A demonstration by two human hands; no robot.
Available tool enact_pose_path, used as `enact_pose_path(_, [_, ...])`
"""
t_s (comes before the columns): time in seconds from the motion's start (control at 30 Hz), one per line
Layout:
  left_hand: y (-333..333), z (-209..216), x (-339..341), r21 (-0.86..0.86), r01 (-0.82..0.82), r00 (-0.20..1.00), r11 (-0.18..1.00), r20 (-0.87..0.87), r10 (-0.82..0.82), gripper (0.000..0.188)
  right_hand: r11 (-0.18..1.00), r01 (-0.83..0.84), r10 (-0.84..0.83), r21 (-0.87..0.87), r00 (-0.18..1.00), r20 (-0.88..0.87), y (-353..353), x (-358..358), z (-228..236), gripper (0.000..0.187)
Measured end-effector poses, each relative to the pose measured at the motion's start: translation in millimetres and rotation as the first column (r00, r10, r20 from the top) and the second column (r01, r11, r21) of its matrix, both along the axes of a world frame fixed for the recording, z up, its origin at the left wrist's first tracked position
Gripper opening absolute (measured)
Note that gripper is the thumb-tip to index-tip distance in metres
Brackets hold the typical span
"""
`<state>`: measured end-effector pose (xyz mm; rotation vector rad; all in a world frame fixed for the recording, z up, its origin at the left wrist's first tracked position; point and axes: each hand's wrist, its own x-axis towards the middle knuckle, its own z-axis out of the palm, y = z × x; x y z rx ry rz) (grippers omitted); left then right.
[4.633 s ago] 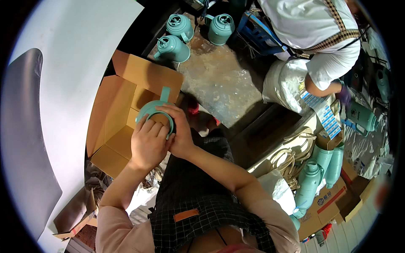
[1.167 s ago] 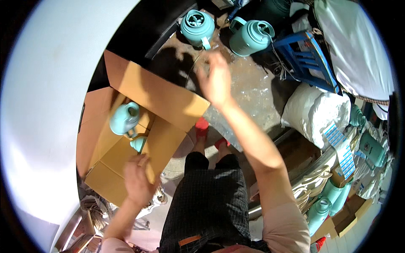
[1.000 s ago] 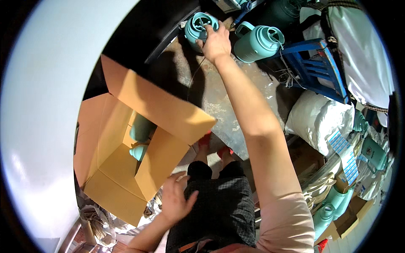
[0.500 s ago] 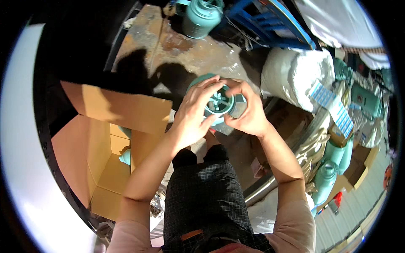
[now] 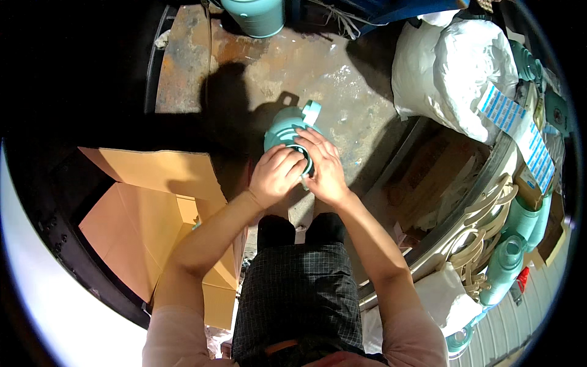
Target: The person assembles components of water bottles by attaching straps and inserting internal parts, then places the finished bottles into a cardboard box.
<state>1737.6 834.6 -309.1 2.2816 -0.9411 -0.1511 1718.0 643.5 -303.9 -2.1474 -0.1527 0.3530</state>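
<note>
A teal jug (image 5: 284,127) with a loop handle at its far side stands in front of my legs, its round mouth toward me. My right hand (image 5: 325,170) is wrapped over the right side of the rim, fingers bent against it. My left hand (image 5: 278,176) is closed at the left of the mouth, with its curled fingertips dipping into the opening. Whatever those fingertips grip is hidden by the hand and the shadow inside the mouth.
To the left stands an open cardboard box (image 5: 137,217) with raised flaps. A teal container (image 5: 257,17) sits at the far edge. On the right are a stuffed white sack (image 5: 452,76), a blue-and-white label strip (image 5: 520,134), beige straps (image 5: 480,235) and several teal bottles (image 5: 506,266).
Half a second ago both hands were spread around a teal ring with crossbars; now they are drawn closer together, left fingers at the opening. The jug's handle has come into sight. The view has shifted.
</note>
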Motion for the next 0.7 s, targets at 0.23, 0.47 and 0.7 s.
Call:
enact_pose_path(0.23, [16, -6, -3, 0.133, -0.06, 0.992, 0.989, 0.121, 0.043, 0.029, 0.995, 0.096, -0.096, -0.007, 0.994, 0.048, 32, -3, -33, 0.073])
enact_pose_path(0.47, [-2, -21, -5, 0.041, -0.215, 0.953, 0.976, 0.226, 0.201, 0.023, 0.995, 0.098, -0.092, -0.021, 0.974, 0.205, 34, 8, -51, 0.056])
enact_pose_path(0.7, [-1, -7, -10, 0.04, -0.195, 0.976, 0.98, 0.101, 0.191, 0.025, 0.991, 0.13, -0.13, 0.008, 0.982, 0.14, 38, -4, -43, 0.052])
